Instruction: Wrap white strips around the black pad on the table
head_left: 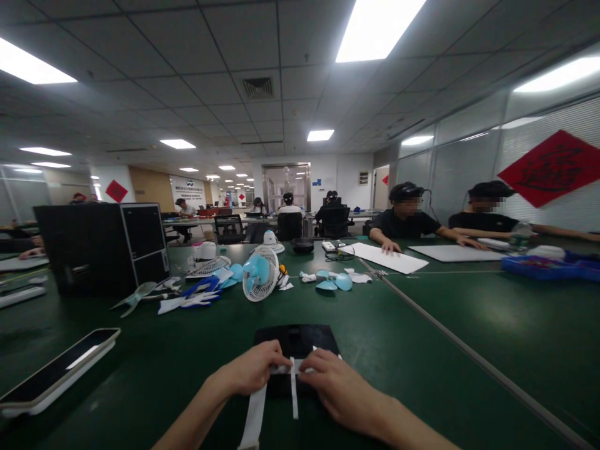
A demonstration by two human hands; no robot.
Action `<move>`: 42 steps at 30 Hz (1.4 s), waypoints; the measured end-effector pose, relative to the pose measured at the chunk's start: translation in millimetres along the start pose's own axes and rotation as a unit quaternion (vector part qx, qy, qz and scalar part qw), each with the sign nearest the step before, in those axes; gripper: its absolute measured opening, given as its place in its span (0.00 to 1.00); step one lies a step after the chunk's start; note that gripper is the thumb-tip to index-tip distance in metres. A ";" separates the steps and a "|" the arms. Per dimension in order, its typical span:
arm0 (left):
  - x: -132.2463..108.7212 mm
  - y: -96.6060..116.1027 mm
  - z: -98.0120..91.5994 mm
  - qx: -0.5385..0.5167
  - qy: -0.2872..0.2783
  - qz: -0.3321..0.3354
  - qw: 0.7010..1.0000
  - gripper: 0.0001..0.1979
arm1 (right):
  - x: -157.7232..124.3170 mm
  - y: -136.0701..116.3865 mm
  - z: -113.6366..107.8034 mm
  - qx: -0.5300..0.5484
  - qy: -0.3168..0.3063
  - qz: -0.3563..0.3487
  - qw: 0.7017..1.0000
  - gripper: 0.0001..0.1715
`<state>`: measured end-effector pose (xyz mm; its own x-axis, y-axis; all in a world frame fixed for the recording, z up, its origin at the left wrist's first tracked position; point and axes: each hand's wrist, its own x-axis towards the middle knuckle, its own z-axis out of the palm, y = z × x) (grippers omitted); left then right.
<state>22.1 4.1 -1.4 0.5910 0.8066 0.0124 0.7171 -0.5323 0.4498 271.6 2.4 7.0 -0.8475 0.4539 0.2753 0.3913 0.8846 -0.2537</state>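
A flat black rectangular object point(316, 337) lies on the green table in front of me. My left hand point(253, 369) is closed at its near left part, the index finger pressing on a white band. That wide white band point(254, 415) hangs down from under this hand toward me. My right hand point(340, 387) rests over the right side of the black object, fingers bent and closed on white material. Between my fingertips runs a narrow white strip point(294, 397), pointing toward me. My fingers hide much of where the strip and band meet.
A phone-like device point(60, 369) lies at left, near a black computer case point(94, 250). A small white fan point(262, 274), blue-and-white gloves point(194, 294) and loose blue fan blades point(332, 281) lie ahead. Two people sit at right by white boards point(389, 257). A grey trunking strip point(450, 334) crosses the table.
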 end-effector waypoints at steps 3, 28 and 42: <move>0.0 -0.2 0.3 -0.003 0.001 0.002 1.000 0.26 | 5.9 -6.7 17.4 -0.024 -0.015 0.004 1.000 0.25; 1.0 -2.4 2.6 -0.003 0.006 -0.009 1.000 0.23 | -6.6 -2.0 23.1 -0.059 -0.045 -0.055 0.996 0.24; 2.7 -4.2 4.3 0.014 0.014 0.005 1.000 0.25 | -5.5 -9.1 25.3 0.015 -0.034 -0.032 0.999 0.26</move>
<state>22.2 7.4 -7.1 0.5880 0.8078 0.0409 0.7214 -0.5466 0.4252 263.6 -10.9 -15.7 -0.8932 0.3868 0.2294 0.3249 0.9077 -0.2657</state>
